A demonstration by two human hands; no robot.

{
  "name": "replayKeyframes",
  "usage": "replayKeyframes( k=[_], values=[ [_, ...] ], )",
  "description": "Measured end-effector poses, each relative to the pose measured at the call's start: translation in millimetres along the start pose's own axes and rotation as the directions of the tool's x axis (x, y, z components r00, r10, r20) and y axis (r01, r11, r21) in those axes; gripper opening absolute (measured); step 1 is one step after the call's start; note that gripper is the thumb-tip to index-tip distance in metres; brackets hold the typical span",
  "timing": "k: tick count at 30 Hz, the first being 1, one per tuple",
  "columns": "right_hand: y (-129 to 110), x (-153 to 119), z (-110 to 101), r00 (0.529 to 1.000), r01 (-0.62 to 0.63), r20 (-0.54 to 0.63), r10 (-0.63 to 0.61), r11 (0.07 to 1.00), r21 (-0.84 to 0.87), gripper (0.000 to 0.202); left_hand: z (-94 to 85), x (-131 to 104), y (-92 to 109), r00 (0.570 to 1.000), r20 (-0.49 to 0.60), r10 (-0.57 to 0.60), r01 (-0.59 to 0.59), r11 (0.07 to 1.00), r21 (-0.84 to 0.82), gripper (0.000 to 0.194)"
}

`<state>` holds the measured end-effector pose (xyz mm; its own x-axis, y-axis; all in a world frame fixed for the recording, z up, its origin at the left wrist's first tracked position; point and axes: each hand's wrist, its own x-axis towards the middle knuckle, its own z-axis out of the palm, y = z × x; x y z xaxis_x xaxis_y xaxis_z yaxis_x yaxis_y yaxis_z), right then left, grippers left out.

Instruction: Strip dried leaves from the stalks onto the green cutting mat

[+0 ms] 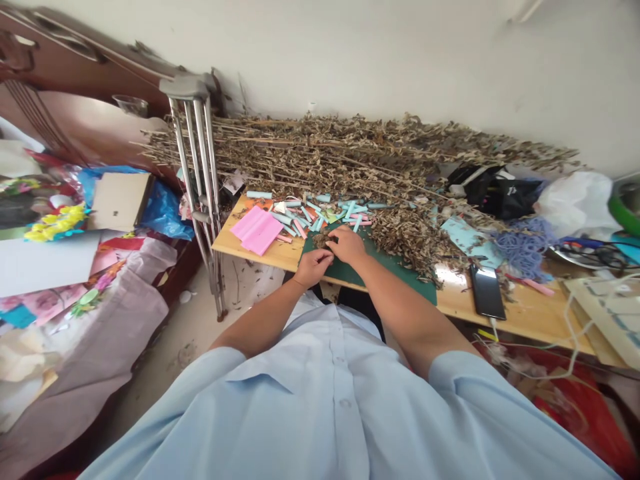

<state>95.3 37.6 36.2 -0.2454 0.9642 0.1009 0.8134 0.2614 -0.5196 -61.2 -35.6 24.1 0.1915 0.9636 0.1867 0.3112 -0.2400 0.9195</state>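
Observation:
My left hand (pixel 313 267) is closed at the front edge of the dark green mat (pixel 420 288), its fingertips together; what they hold, if anything, is too small to tell. Just right of it, my right hand (pixel 347 245) has its fingers curled against a small clump of dried leaves (pixel 317 241). A larger heap of dried leaves (pixel 407 240) covers the right part of the mat. Behind my hands lie several blue and pink paper rolls (pixel 300 228). Pink paper sheets (pixel 257 230) rest on the wooden table (pixel 280 255) to the left.
Long dried stalks (pixel 310 150) line the wall. Metal crutches (pixel 200 160) stand at the table's left end. On the right are a phone (pixel 487 292) with a cable, blue paper (pixel 470 239), purple yarn (pixel 525 247) and a white plastic bag (pixel 575 200).

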Motion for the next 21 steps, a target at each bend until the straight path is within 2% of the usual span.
replayKeyframes(
  k=[7, 12, 19, 21],
  values=[
    [2, -8, -6, 0.994, 0.020, -0.105, -0.017, 0.999, 0.031, 0.010, -0.5, 1, -3, 0.999, 0.007, -0.037, 0.037, 0.999, -0.024, 0.019],
    [4, -6, 0, 0.999, 0.023, -0.049, -0.023, 1.000, -0.002, 0.020, -1.2, 2, -5, 1.000, 0.007, -0.019, 0.020, 0.999, -0.039, 0.020],
    [4, 3, 7, 1.000, 0.015, -0.020, -0.015, 1.000, 0.016, 0.018, -2.0, 1, -6, 1.000, 0.011, -0.024, 0.025, 0.997, -0.078, 0.018],
    [5, 2, 6, 0.999, 0.018, -0.035, -0.017, 0.999, 0.036, 0.018, -3.1, 2, -6, 0.998, -0.034, -0.043, 0.041, 0.997, -0.066, 0.018]
  ],
)
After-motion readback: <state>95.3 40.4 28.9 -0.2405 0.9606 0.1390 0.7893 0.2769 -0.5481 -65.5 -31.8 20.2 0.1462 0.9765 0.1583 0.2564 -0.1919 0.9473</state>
